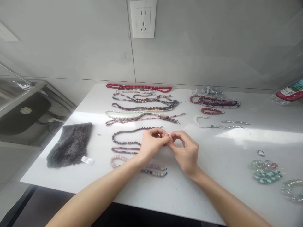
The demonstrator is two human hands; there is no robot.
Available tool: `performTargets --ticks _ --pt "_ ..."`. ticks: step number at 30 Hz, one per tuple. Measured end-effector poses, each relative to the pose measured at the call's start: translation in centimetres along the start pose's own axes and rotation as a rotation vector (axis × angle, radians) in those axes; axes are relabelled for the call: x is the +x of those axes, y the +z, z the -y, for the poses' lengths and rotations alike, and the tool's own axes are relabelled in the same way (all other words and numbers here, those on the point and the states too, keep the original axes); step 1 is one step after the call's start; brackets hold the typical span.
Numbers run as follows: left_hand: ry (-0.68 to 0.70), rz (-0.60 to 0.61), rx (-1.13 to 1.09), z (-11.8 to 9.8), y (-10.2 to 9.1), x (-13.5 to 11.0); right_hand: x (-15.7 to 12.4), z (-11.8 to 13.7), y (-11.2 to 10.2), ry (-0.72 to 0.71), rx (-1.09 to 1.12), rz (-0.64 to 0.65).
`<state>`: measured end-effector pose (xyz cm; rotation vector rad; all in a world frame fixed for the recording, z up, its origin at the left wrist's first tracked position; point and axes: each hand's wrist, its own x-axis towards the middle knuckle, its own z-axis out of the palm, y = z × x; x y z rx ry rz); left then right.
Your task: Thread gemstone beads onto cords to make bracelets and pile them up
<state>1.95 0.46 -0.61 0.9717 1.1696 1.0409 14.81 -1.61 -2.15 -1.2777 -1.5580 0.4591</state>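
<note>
My left hand [155, 141] and my right hand [185, 149] meet above the middle of the white table [213, 186]. Both are closed in a pinch, fingertips touching. Whatever they grip is mostly hidden; only a tiny pale speck shows between the tips. A dark bead strand [125, 131] lies just left of and behind my left hand. Under my left wrist run a strand of dark reddish tube beads [125, 148] and a strand of pastel round beads [158, 166], each partly covered by my arm.
Farther back lie red beads [139, 87], a pearl-like strand [125, 112] and a pile of dark red strands [213, 101]. A grey furry cloth [69, 145] rests at left. Teal beads [267, 175] and a clear bead loop [292, 190] lie at right, a bottle [290, 91] behind them.
</note>
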Motion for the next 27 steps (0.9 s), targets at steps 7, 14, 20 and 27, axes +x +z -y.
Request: performTargets --ticks 7,14,20,27 --pt "-0.003 0.042 -0.014 -0.2 -0.2 -0.1 0.2 0.6 -0.1 0.230 0.183 0.016" --pt "0.054 0.043 0.074 -0.9 -0.2 -0.6 0.7 1.0 -0.7 0.418 0.336 -0.012" --pt "0.111 0.038 0.096 -0.8 -0.2 -0.6 0.7 0.8 -0.8 0.430 0.330 -0.012" --pt "0.149 0.031 0.161 -0.4 -0.2 -0.5 0.6 1.0 -0.7 0.376 0.333 0.011"
